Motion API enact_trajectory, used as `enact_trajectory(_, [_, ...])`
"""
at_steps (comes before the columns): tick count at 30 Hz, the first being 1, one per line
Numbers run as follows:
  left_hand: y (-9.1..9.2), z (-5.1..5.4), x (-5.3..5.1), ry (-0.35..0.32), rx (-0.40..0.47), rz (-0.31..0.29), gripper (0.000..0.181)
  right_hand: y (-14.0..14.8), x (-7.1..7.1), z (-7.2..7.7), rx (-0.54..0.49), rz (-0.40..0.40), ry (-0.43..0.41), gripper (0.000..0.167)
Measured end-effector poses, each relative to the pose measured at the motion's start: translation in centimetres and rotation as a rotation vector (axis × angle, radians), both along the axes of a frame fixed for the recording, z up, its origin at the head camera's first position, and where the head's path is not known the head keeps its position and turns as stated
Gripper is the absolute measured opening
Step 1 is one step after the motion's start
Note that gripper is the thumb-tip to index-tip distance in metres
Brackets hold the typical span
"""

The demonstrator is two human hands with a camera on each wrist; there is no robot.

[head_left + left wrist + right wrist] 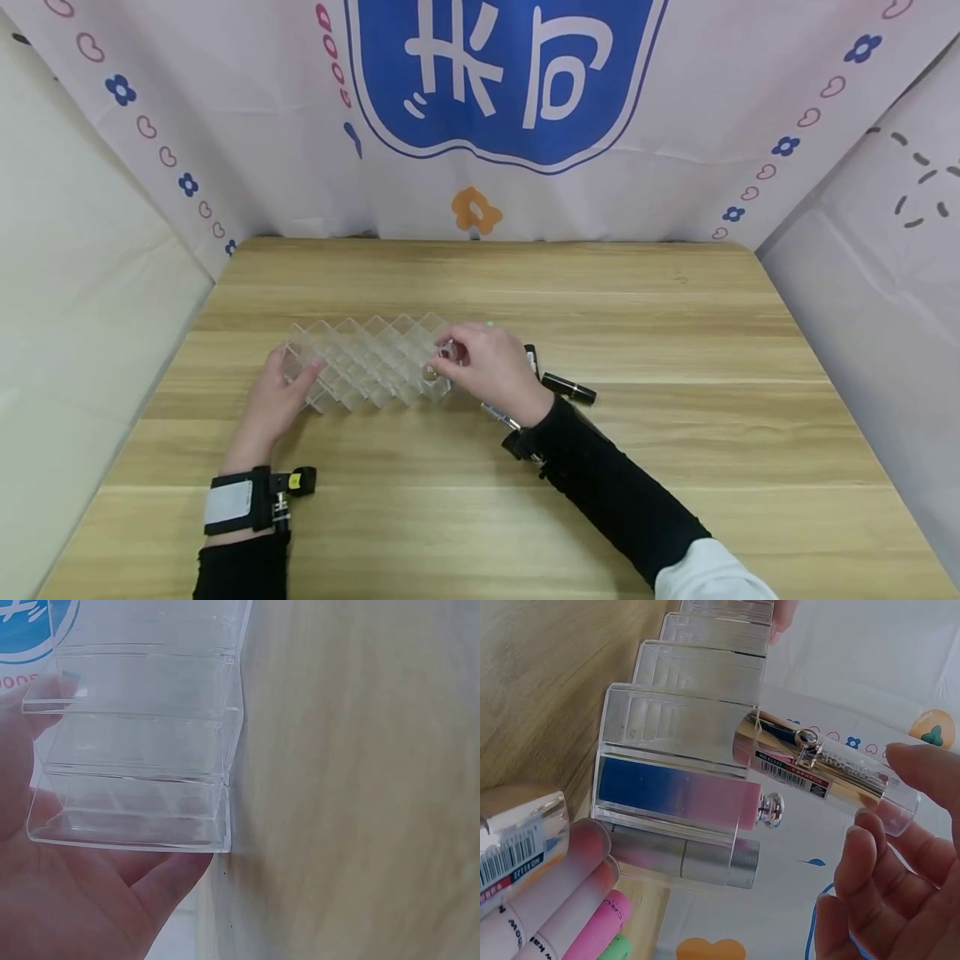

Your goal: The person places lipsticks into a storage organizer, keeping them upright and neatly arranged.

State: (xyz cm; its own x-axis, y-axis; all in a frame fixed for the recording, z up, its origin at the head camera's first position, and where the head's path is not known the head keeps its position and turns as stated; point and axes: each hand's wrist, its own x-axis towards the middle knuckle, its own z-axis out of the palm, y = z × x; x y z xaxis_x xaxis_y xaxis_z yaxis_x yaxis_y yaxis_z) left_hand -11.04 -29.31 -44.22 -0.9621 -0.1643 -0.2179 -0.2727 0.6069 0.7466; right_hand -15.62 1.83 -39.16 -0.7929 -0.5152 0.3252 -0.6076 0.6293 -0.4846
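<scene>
A clear organizer with diamond-shaped compartments [367,358] stands on the table. The left hand [273,400] grips its left end, thumb and fingers around the clear wall [135,802]. At the right end, the right hand [491,367] pinches a gold lipstick tube with a clear end [817,769]; the tube's other end overlaps the rim of a compartment, and how far in it is I cannot tell. Beside it in the right wrist view, a blue-and-pink tube with a silver knob [679,791] and a silver tube [682,853] lie in compartments.
Right of the organizer, a black tube [568,388] lies on the wooden table [420,517], with others partly under the right arm. In the right wrist view, a gold tube [525,840], a pink tube [600,926] and a green one [616,949] show close by. Printed cloth hangs behind.
</scene>
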Motion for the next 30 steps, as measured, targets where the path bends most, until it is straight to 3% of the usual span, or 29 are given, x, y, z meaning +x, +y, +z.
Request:
enact_trajectory(10, [-0.1,-0.2,0.1,0.001,0.012,0.003,0.089,-0.5,0.0,-0.1,-0.015,-0.019,-0.03,0.023])
enact_trajectory(30, [-0.2,-0.2,-0.2,0.001,-0.001,-0.002,0.087,-1.8,-0.1,-0.6,0.033,-0.058,-0.005,0.027])
